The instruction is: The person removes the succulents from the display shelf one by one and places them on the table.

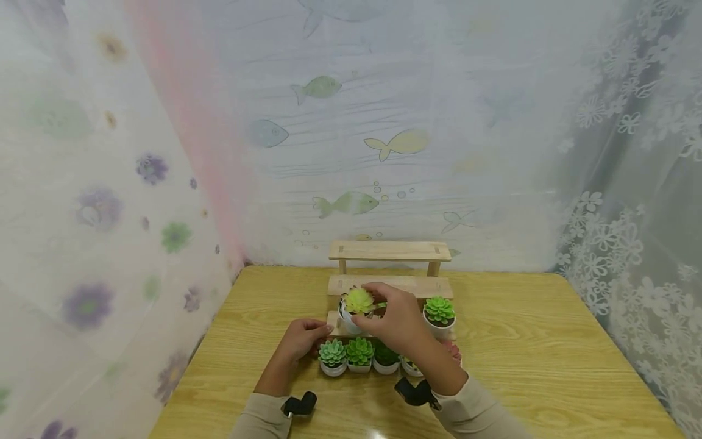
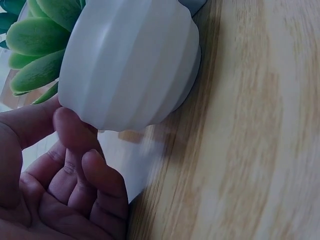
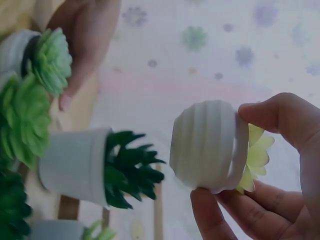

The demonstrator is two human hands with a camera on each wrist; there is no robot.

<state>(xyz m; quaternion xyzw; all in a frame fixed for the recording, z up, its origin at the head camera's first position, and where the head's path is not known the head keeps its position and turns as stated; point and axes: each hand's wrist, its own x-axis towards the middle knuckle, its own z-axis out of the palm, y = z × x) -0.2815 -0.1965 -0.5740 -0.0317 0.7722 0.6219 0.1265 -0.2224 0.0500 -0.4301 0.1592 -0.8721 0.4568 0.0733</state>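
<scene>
Succulent pot (image 3: 207, 146) inside right grip (image 1: 399, 317)

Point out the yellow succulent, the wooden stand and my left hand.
Yellow succulent (image 1: 358, 300): head view, on its leaves.
Wooden stand (image 1: 390, 250): head view, top shelf.
Left hand (image 1: 301, 339): head view, middle.

Succulents (image 1: 440, 311) on shelf (image 1: 389, 250) (wooden)

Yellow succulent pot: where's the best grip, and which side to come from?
Probably the white pot itself, pinched across its width near the rim, coming from the right and slightly above, much as the right hand holds it. It's round and ribbed, with bare wall on opposite sides; the yellow leaves stick out above the rim, so avoid pinching those.
</scene>
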